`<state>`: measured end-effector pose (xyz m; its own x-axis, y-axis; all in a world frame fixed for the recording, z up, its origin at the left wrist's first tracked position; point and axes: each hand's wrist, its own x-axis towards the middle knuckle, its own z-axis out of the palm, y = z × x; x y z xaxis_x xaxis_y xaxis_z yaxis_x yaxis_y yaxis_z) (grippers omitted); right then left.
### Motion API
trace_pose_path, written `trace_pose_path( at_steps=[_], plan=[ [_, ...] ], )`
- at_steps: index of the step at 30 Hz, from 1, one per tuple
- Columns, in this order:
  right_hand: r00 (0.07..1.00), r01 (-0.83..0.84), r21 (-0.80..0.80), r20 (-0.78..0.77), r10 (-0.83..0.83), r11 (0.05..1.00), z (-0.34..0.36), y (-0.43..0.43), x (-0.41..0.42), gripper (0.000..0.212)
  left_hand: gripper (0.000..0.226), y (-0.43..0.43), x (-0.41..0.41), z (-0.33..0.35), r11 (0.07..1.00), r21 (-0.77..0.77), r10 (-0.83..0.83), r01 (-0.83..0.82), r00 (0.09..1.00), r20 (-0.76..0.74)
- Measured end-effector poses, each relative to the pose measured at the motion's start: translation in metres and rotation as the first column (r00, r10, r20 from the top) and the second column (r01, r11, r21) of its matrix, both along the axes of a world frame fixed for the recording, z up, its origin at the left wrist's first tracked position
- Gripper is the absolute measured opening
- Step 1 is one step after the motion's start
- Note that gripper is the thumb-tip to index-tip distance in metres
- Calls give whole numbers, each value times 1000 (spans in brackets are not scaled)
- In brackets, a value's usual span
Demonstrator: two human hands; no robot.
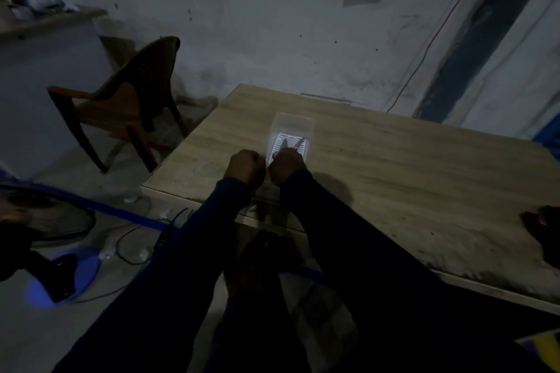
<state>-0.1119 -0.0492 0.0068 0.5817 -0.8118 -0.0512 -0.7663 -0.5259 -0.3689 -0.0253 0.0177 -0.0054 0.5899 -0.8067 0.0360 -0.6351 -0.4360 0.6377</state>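
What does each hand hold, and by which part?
The right hand grips a dark two-pronged tool by its near end, prongs over the clear box. The left hand is curled; whether it holds anything cannot be told.

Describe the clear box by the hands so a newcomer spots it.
Find the wooden table at right. Near its left corner, just beyond the left hand and the right hand gripping a dark pronged tool, stands the clear box. Only it is see-through, with a wavy-striped white sheet inside.

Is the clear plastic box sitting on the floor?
No, the clear plastic box stands on the wooden table, near its left edge.
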Motion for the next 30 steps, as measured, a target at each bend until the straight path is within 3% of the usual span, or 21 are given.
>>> trace_pose_path(
  at_steps=[4, 8, 13, 15, 18, 20, 21, 23, 24, 26, 27, 28, 30],
  plan=[
    [989, 144, -17, 31, -144, 989, -5, -19, -62, 46, 36, -12, -63, 1, 991, 10, -131, 131, 990, 43],
    [976, 209, -107, -38, -214, 972, -14, -37, -137, 46, 40, -31, -132, 1, 971, 22, -240, 239, 968, 77],
    [964, 164, -217, -171, -202, 962, -12, -33, -209, 41, 44, -52, -191, -3, 937, 50, -349, 345, 933, 92],
    [968, 152, -262, -153, -197, 953, -5, -29, -223, 39, 37, -55, -204, -4, 927, 67, -374, 370, 924, 80],
    [995, 96, -454, 21, -97, 886, 6, -22, -247, 19, 36, -58, -216, -6, 935, 54, -354, 350, 932, 80],
    [947, 241, -565, 314, -64, 789, 10, -21, -266, 8, 41, -58, -218, -4, 951, 27, -311, 309, 947, 81],
    [868, 358, -551, 495, -50, 754, 9, -22, -275, 9, 43, -59, -218, -3, 955, 1, -296, 297, 952, 82],
    [671, 548, -293, 713, -203, 784, 6, -24, -290, 24, 54, -59, -216, 6, 958, -29, -283, 286, 956, 80],
    [588, 583, -136, 752, -299, 801, 4, -21, -293, 34, 60, -60, -212, 11, 958, -73, -272, 278, 959, 80],
    [519, 592, -15, 772, -367, 806, -9, -17, -291, 43, 61, -60, -200, 25, 957, -149, -243, 247, 969, 47],
    [536, 557, -7, 767, -353, 831, -16, -14, -288, 45, 56, -61, -193, 32, 957, -167, -233, 236, 972, 37],
    [609, 476, -6, 724, -325, 879, -20, -8, -286, 46, 49, -62, -184, 35, 959, -181, -216, 217, 976, 30],
    [830, 209, -54, 538, -148, 976, -39, 5, -280, 49, 41, -61, -168, 41, 960, -227, -183, 166, 982, -56]
  ],
)
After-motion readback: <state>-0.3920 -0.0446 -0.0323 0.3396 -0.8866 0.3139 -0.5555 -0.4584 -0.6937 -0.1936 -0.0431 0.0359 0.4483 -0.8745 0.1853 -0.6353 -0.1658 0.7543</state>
